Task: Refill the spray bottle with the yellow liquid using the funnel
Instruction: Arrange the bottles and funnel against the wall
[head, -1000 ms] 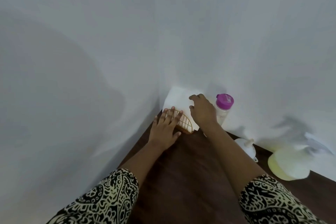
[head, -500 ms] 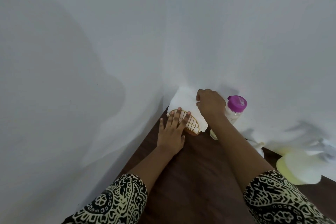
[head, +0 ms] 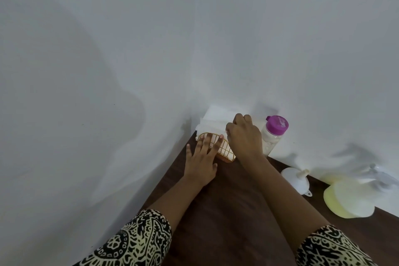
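In the corner where the white walls (head: 129,49) meet, a gold wire holder (head: 224,152) stands at the far end of the dark brown wooden table (head: 226,227). It is stuffed with a stack of white paper napkins (head: 212,120). The person's left hand (head: 200,158) lies flat against the holder's near side with the fingers straight and the grip released. The right hand (head: 245,136) sits over the holder's right end, fingers curled, its grip pinching the edge of the napkins.

Just right of the holder, partly behind that hand, stands a clear plastic jar with a purple lid (head: 275,131). Farther right of the holder, a white plastic funnel (head: 294,179) lies on the table. Farthest right of the holder is a translucent spray bottle (head: 354,200) holding pale yellow liquid, its trigger head toward the wall. Funnel and bottle are well apart from both hands. Black-and-cream patterned sleeves (head: 138,242) cover both upper arms.
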Tool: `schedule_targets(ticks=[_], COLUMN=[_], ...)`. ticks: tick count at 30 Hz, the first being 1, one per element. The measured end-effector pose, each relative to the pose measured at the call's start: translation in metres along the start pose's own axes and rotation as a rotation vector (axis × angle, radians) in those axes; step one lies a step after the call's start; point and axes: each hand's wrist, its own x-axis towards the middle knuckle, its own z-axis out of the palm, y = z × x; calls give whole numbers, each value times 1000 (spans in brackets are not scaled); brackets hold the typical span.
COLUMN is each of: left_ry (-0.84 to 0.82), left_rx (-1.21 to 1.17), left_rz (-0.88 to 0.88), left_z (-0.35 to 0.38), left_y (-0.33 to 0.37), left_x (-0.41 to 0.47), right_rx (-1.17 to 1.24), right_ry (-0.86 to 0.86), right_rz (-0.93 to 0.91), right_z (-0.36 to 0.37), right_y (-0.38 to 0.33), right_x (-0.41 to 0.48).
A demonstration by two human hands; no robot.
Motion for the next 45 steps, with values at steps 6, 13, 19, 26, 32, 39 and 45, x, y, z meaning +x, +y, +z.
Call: schedule_targets(ticks=[6,13,19,26,32,39,45], left_ry=[-19,-65,-158,-137,-111,-110,-317], left_rx=[1,26,-4,-574,-2088,-2528,-2476], left_rz=[-13,3,18,-176,-454,-425,-573], left_z=[-3,-7,-14,-57,-74,-29,35], left_y=[2,2,1,30,91,192,272], left_x=[-1,-2,2,-30,-142,-299,-406], right_rx=[-62,262,457,527,536,468,692], right_ry=[89,-145,-201,-127,-64,-254,-300], right_rz=[-179,-30,71,-11,-219,-271,87], right_z=[2,-7,-30,-98,-165,-176,-164], right_y=[3,3,8,15,13,43,90], right_x=[0,14,32,0,-157,-372,-503])
